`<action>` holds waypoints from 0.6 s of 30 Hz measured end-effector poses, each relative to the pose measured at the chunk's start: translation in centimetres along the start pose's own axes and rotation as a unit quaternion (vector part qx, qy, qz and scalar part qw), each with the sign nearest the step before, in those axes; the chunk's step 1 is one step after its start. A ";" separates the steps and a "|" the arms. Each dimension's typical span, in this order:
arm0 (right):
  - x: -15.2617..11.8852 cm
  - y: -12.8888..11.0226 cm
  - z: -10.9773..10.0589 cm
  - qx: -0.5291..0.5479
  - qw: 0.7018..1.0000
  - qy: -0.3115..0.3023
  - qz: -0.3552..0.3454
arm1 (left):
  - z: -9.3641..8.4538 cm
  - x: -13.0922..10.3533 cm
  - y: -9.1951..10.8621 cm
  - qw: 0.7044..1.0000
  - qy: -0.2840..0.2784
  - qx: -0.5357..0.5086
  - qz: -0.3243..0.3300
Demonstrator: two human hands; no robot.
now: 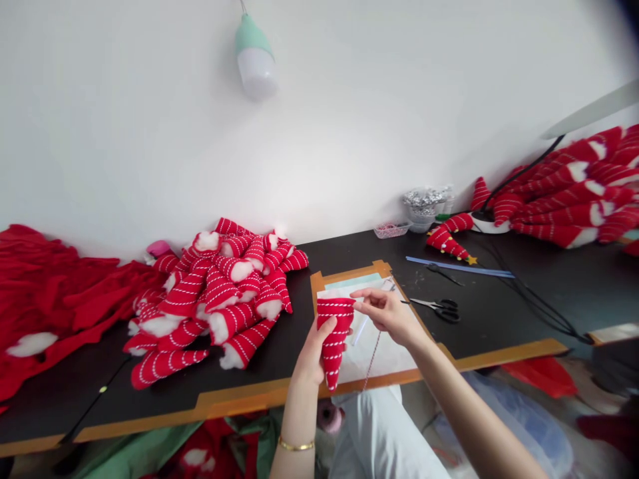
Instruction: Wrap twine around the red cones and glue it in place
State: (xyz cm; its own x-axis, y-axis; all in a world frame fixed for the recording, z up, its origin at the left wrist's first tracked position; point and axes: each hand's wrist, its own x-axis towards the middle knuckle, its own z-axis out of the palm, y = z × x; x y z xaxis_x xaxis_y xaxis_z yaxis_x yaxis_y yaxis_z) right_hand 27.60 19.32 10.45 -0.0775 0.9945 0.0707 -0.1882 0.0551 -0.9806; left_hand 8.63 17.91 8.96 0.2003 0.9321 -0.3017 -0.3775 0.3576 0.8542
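Note:
My left hand [313,352] grips a stuffed red cone [337,336] with white dashed stripes, its narrow tip pointing down. The thumb lies across the front of it. At the cone's upper right edge, the fingers of my right hand [382,309] are pinched together; what is between them is too small to make out. A thin twisted cord [372,362] hangs below my right hand toward the table edge. Under both hands lies a white sheet [394,359] on the taped work area.
To the left is a heap of stuffed striped cones [214,293] beside red fabric [74,286]. Black scissors [446,310], small snips [444,273] and blue strips [459,267] lie right. Behind are a pink tray [392,230] and a tub [422,216]. More cones [574,193] are piled far right.

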 end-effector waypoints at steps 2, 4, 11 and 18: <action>0.0 0.2 0.1 0.007 1.000 0.001 0.008 | -0.1 0.0 0.0 1.000 0.002 -0.016 -0.019; 0.1 0.3 0.1 0.011 1.000 0.001 0.013 | -0.3 0.0 0.0 0.999 0.000 -0.028 -0.043; 0.2 0.1 0.2 -0.012 0.999 -0.003 0.029 | -1.3 0.3 -0.3 0.989 -0.039 -0.096 -0.108; -0.3 -0.1 1.5 -0.054 0.996 0.046 -0.054 | 1.3 -0.1 -0.3 0.992 0.016 0.062 0.106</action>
State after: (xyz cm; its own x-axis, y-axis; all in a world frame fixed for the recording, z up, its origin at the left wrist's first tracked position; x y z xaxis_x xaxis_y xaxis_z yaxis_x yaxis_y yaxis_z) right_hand 26.18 18.91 10.76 0.0274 0.9861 0.1639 -0.0829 0.1656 -0.9827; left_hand 9.94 17.68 9.30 0.0988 0.9877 -0.1215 -0.2935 0.1456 0.9448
